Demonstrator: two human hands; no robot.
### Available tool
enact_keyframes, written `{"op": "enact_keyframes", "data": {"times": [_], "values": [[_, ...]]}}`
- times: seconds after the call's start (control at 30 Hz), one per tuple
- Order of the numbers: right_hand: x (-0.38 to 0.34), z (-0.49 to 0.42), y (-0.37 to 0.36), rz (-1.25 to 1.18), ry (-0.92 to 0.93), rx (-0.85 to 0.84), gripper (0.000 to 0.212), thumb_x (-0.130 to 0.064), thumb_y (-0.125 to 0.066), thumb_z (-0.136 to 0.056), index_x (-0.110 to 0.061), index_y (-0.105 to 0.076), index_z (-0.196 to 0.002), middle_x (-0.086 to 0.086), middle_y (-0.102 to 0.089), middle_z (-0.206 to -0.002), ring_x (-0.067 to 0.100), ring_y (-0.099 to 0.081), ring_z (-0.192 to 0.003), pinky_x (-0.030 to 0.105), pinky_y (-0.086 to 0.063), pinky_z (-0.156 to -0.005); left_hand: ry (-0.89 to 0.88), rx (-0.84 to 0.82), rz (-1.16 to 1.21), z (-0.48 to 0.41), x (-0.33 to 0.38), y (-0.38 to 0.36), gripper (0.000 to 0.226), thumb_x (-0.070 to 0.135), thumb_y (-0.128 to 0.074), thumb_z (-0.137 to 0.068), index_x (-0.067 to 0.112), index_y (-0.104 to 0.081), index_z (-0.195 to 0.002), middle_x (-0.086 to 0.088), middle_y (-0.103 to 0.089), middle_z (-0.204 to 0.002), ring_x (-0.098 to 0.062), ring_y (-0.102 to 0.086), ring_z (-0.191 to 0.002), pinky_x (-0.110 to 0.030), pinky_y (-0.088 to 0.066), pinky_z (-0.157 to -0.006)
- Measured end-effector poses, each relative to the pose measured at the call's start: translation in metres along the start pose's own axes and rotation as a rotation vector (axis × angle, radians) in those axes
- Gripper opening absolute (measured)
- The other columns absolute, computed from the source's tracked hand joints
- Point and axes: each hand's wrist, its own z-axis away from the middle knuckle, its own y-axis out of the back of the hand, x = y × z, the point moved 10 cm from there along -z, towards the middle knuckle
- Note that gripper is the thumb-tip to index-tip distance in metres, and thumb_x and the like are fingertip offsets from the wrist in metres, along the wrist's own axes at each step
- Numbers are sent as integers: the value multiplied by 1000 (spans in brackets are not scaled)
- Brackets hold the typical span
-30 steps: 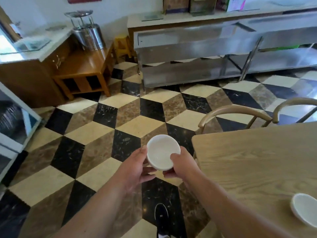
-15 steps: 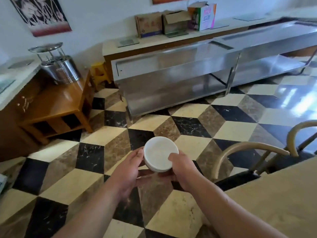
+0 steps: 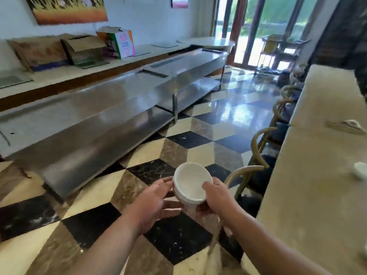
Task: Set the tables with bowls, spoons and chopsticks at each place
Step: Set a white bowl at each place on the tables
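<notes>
Holding a stack of white bowls [image 3: 189, 180] in both hands, a person stands over a checkered floor [image 3: 178, 139] of black, cream and brown tiles. The left hand [image 3: 155, 201] has its fingers curled round the left side of the stack. The right hand [image 3: 218, 199] grips the right side, with the thumb hooked over the rim of the top bowl. The grip matches that of half a second ago, and the stack is still in the air, in front of the body and just left of the table's edge.

The view has swung to the right. A long pale table [image 3: 309, 195], earlier only a corner, now runs up the whole right side. On it sit a small white bowl [image 3: 360, 170] near the right edge and, farther off, a bundle of chopsticks [image 3: 340, 127] beside a pale object too blurred to name. Curved wooden chairs [image 3: 245, 171] line the table's near side.

The steel pot and wooden stand on the left have left the view. A long steel unit [image 3: 95, 124] fills the left, with cardboard boxes [image 3: 117, 44] behind it, and glass doors [image 3: 258, 26] have appeared at the far end.
</notes>
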Motion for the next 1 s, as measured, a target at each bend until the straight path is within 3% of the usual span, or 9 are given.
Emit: {"op": "enact_keyframes", "data": {"times": [0.17,0.4,0.5,0.67,0.8,0.87,1.0], "values": [[-8,-35,36,-127,-44,170,40,-32,-44,-108,-21,-44,-147,11,-65,-118,32,-76,-97,50,-69,-79,-63,-127,-207,-70,36,-31,27,30,-38,-116,34,-58,-135,-9,-78,-117,-25,-82,-91,-45,-68,-80],[-20,-138,86,-317,-44,224,32,-27,-46,-110,-19,-50,-141,10,-63,-114,33,-74,-94,50,-69,-70,-33,-267,-344,-204,73,-93,26,22,-43,-114,38,-61,-123,-11,-75,-121,-32,-81,-97,-38,-66,-74],[-24,-193,113,-340,-90,239,32,-29,-44,-111,-21,-49,-141,11,-63,-113,32,-76,-88,43,-67,-61,31,-317,-414,-264,90,-123,23,23,-47,-114,36,-59,-128,-11,-75,-120,-30,-81,-98,-35,-65,-72],[-44,-264,165,-316,-153,237,34,-38,-42,-109,-25,-50,-140,7,-61,-117,33,-71,-104,50,-68,-80,179,-442,-502,-349,119,-179,33,18,-58,-110,30,-55,-140,-13,-75,-125,-30,-81,-103,-42,-67,-81],[-55,-303,213,-411,-197,291,29,-33,-41,-108,-24,-54,-132,18,-66,-116,42,-74,-95,45,-66,-64,228,-582,-523,-397,143,-232,49,23,-73,-101,31,-52,-145,-14,-73,-130,-33,-80,-105,-48,-66,-90],[-57,-314,238,-419,-223,354,24,-33,-41,-107,-24,-56,-123,20,-68,-113,43,-74,-96,51,-67,-71,248,-637,-526,-416,147,-258,49,24,-74,-100,31,-54,-144,-15,-72,-131,-33,-80,-106,-53,-64,-94],[-54,-324,275,-455,-240,501,30,-29,-36,-110,-18,-53,-133,22,-67,-108,44,-77,-85,38,-60,-50,295,-742,-558,-451,149,-309,40,22,-66,-105,31,-55,-142,-18,-75,-126,-35,-79,-106,-56,-63,-98]]}}
